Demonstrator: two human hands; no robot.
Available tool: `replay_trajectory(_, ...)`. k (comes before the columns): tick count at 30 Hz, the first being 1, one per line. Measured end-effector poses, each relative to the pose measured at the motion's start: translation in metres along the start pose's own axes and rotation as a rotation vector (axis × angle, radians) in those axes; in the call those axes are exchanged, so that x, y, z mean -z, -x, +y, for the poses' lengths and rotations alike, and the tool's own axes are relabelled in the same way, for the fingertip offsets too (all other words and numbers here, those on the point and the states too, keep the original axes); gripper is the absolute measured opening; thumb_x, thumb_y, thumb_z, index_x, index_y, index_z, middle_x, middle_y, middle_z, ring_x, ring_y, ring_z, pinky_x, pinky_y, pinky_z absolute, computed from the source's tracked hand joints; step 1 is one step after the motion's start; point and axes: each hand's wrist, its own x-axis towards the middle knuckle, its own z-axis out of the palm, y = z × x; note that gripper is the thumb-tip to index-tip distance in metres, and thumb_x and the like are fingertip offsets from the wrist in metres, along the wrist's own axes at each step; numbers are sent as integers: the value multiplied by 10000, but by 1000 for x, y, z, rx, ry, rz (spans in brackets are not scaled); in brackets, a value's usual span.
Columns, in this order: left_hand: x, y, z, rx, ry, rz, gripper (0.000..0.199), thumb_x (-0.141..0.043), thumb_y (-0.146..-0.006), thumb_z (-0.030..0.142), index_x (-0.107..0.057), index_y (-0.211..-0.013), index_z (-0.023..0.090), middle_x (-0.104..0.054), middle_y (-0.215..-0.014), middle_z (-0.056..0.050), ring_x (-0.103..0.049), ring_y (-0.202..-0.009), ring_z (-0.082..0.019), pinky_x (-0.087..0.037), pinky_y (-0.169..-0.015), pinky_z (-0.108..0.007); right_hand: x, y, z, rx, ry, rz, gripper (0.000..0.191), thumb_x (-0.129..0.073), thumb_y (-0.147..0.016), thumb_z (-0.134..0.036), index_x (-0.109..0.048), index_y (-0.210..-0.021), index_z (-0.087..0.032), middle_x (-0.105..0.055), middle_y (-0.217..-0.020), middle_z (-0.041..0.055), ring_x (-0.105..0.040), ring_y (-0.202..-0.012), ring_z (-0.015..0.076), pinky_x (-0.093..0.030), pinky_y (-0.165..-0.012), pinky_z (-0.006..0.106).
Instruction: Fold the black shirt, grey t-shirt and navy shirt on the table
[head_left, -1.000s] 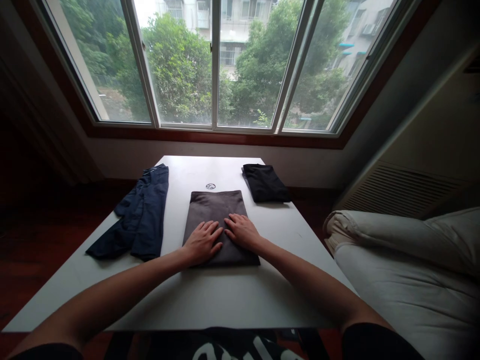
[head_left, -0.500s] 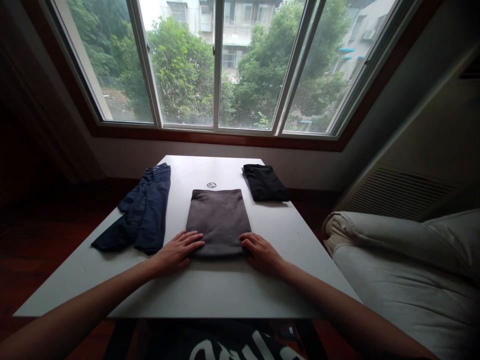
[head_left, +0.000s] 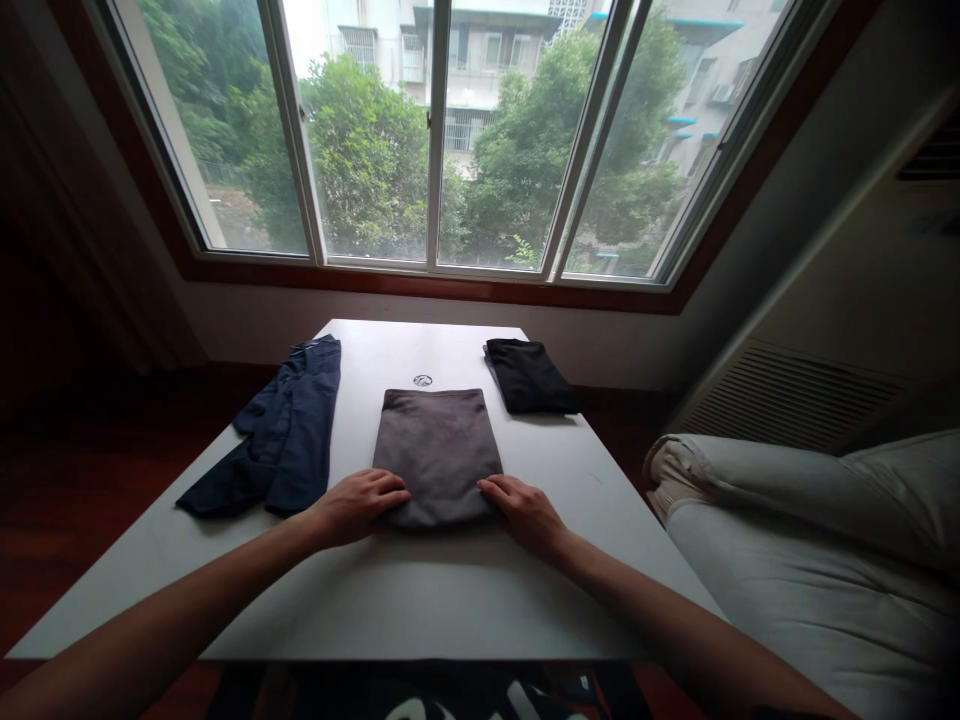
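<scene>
A folded grey-brown cloth (head_left: pixel 437 445) lies flat in the middle of the white table (head_left: pixel 450 600). At its near left corner, my left hand (head_left: pixel 364 503) has its fingers curled together over the edge, gripping the fabric. My right hand (head_left: pixel 521 508) pinches the near right corner between thumb and fingers; the thumb is mostly hidden. Dark blue trousers (head_left: pixel 300 430) lie loosely folded on the table's left side. Farther back on the right is a folded black cloth (head_left: pixel 531 376).
A round black logo (head_left: pixel 423 380) marks the tabletop behind the grey-brown cloth. Beyond the far edge stands a wide window (head_left: pixel 430 150). To the right, a pale padded seat (head_left: pixel 810 540) stands beside the table, with a vented panel (head_left: pixel 795 395) behind.
The fingers of my left hand were spread on the cloth and are now closed on its edge. My right fingers have drawn together at the corner. The view has tilted up slightly.
</scene>
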Motion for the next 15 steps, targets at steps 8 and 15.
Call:
replay_trajectory(8, 64, 1, -6, 126, 308, 125, 224, -574, -985, 264, -746, -1128, 251, -772, -988, -25, -718, -882, -189, -546, -816, -274, 45, 7, 1, 9, -372, 316, 202, -582, -1041, -269, -718, -1189, -258, -780, -1034, 57, -757, -909, 206, -621, -816, 327)
replay_trajectory(15, 155, -6, 31, 102, 891, 244, 324, -645, -978, 467, -725, -971, 153, -644, -731, -13, -584, -625, -126, -498, -562, -209, 160, 3, -18, -121, -444, 565, 181, -709, -970, -400, -760, -1046, -245, -764, -862, 17, -727, -738, 183, -599, -656, 264)
